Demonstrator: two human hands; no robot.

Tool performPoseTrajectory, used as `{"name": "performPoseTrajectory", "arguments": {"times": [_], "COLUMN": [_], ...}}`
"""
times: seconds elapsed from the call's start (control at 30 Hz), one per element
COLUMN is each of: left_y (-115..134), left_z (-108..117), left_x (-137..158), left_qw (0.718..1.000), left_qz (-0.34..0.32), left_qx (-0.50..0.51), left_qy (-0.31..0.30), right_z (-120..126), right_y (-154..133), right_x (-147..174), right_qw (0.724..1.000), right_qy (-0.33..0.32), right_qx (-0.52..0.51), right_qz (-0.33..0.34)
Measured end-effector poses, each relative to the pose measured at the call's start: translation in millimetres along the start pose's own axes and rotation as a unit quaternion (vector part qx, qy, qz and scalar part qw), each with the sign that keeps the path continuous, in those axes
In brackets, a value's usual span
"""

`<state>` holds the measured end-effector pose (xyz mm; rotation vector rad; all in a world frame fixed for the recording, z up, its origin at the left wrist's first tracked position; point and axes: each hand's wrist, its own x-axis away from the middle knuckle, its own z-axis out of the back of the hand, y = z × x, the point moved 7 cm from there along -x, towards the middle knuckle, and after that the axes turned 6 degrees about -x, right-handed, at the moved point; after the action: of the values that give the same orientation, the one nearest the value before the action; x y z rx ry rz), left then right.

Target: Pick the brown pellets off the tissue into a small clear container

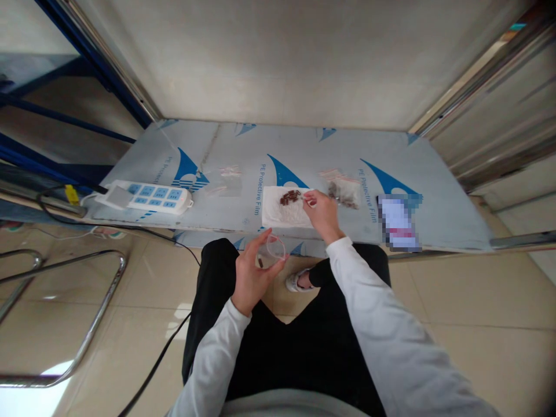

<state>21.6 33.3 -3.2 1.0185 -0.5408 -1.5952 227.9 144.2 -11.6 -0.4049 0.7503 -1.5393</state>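
My left hand (254, 269) is wrapped around a small clear plastic cup (275, 247), held tilted in front of the table edge. A dark brown piece shows low in the cup. My right hand (320, 211) is over the right side of a white paper sheet (273, 217), its thumb and fingertips pinched together beside a small heap of dark brown pieces (290, 197). Whatever may be between those fingertips is too small to make out. Just right of that hand lies a clear zip bag (347, 191) with dark contents.
The film-covered table (226, 142) backs onto a pale wall. On its left lies a white power strip (158, 197) with a plug and cables. Small clear bags (230, 180) rest left of the paper, a phone (397, 223) at the right. A metal chair frame (108, 289) stands lower left.
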Motion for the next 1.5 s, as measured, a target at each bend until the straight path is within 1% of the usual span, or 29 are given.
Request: {"name": "performPoseTrajectory", "arguments": {"times": [0.03, 0.1, 0.17, 0.27, 0.33, 0.37, 0.43, 0.47, 0.5, 0.57, 0.6, 0.63, 0.67, 0.73, 0.8, 0.87, 1.0, 1.07, 1.13, 1.2, 1.27, 1.3, 1.37, 1.43, 1.5], "left_y": [0, 3, 6, 13, 16, 17, 17, 16, 15, 11, 9, 8, 7, 6, 4, 2, -1, -1, -1, 0, 3, 5, 9, 14, 19], "left_z": [0, -1, -4, -10, -13, -14, -13, -11, -9, -5, -4, -3, -2, -1, 0, 1, 2, 1, 0, -1, -3, -4, -8, -11, -14], "left_x": [-1, -1, -2, -2, -2, -2, -3, -3, -4, -3, -3, -3, -2, -1, 0, 0, -2, -2, -2, -3, -4, -5, -6, -6, -5], "left_qw": [1.000, 1.000, 1.000, 0.999, 0.999, 0.999, 0.999, 0.999, 0.999, 0.999, 0.999, 0.999, 0.999, 1.000, 1.000, 1.000, 1.000, 1.000, 1.000, 1.000, 1.000, 1.000, 1.000, 0.999, 0.999], "left_qz": [-0.002, -0.008, -0.011, -0.023, -0.033, -0.037, -0.034, -0.029, -0.021, 0.000, 0.007, 0.010, 0.010, 0.008, 0.011, 0.016, 0.021, 0.022, 0.019, 0.013, 0.003, -0.002, -0.009, -0.014, -0.024], "left_qx": [0.001, 0.005, 0.012, 0.026, 0.034, 0.036, 0.037, 0.036, 0.034, 0.030, 0.030, 0.030, 0.029, 0.025, 0.020, 0.017, 0.014, 0.014, 0.013, 0.013, 0.015, 0.018, 0.024, 0.027, 0.028], "left_qy": [0.001, 0.001, 0.000, -0.009, -0.015, -0.017, -0.011, -0.005, 0.002, 0.010, 0.011, 0.011, 0.010, 0.011, 0.009, 0.009, 0.010, 0.010, 0.008, 0.004, 0.002, 0.000, -0.006, -0.017, -0.026], "right_z": [11, 36, 49, 49, 43, 40, 34, 32, 30, 24, 20, 12, 4, -13, -25, -33, -34, -27, -13, 9, 36, 48, 63, 67, 63], "right_y": [-9, -35, -61, -91, -102, -104, -99, -92, -82, -54, -38, -24, -11, 8, 18, 20, 18, 13, 3, -16, -41, -53, -74, -89, -98], "right_x": [11, 37, 63, 90, 98, 98, 90, 82, 71, 44, 30, 17, 6, -11, -18, -19, -16, -11, 1, 20, 44, 56, 76, 88, 94], "right_qw": [1.000, 0.991, 0.978, 0.958, 0.949, 0.946, 0.944, 0.947, 0.952, 0.970, 0.981, 0.990, 0.997, 0.999, 0.999, 0.999, 0.998, 0.998, 0.998, 0.996, 0.989, 0.985, 0.978, 0.968, 0.956], "right_qy": [0.006, 0.014, -0.046, -0.154, -0.194, -0.202, -0.207, -0.198, -0.176, -0.105, -0.064, -0.038, -0.023, -0.012, -0.010, -0.011, -0.009, -0.006, -0.006, -0.010, -0.021, -0.040, -0.093, -0.150, -0.189], "right_qx": [-0.025, -0.115, -0.169, -0.174, -0.142, -0.128, -0.133, -0.152, -0.174, -0.185, -0.160, -0.115, -0.059, 0.014, 0.039, 0.044, 0.052, 0.052, 0.031, -0.023, -0.081, -0.090, -0.079, -0.041, 0.010], "right_qz": [0.014, 0.069, 0.117, 0.168, 0.203, 0.217, 0.217, 0.201, 0.178, 0.120, 0.092, 0.069, 0.050, 0.033, 0.029, 0.029, 0.037, 0.041, 0.052, 0.080, 0.122, 0.140, 0.169, 0.197, 0.223]}}
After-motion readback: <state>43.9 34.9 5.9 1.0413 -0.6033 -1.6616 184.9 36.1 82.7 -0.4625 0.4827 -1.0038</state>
